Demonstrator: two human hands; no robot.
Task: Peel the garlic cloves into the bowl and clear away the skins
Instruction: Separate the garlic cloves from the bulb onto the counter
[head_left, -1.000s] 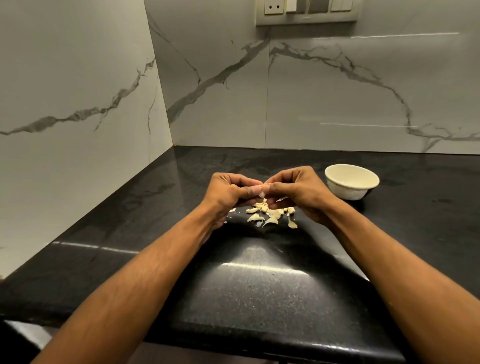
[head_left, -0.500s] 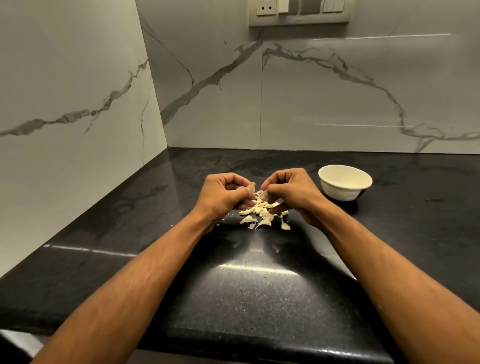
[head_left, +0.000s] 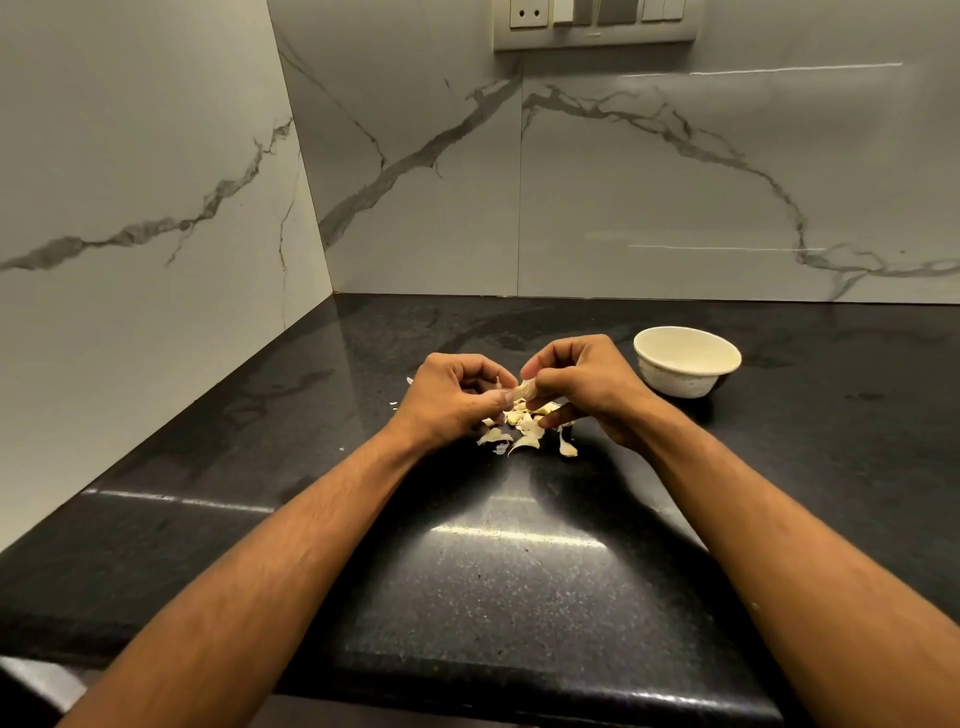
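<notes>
A pale garlic clove (head_left: 523, 388) is pinched between both hands above the black counter. My left hand (head_left: 451, 399) grips its left end with thumb and curled fingers. My right hand (head_left: 576, 384) pinches its right end. Directly beneath them lies a small heap of garlic cloves and skins (head_left: 522, 434). A cream bowl (head_left: 687, 359) stands to the right of my right hand; its inside is mostly hidden from this angle.
The black stone counter (head_left: 519, 571) runs into a corner of white marble walls at the left and back. A few tiny skin flakes (head_left: 394, 404) lie left of my left hand. A switch panel (head_left: 595, 23) sits high on the back wall.
Both hands stay together over the heap, working the clove; the fingers have shifted slightly and the clove shows more between them. The view has drifted a little.
</notes>
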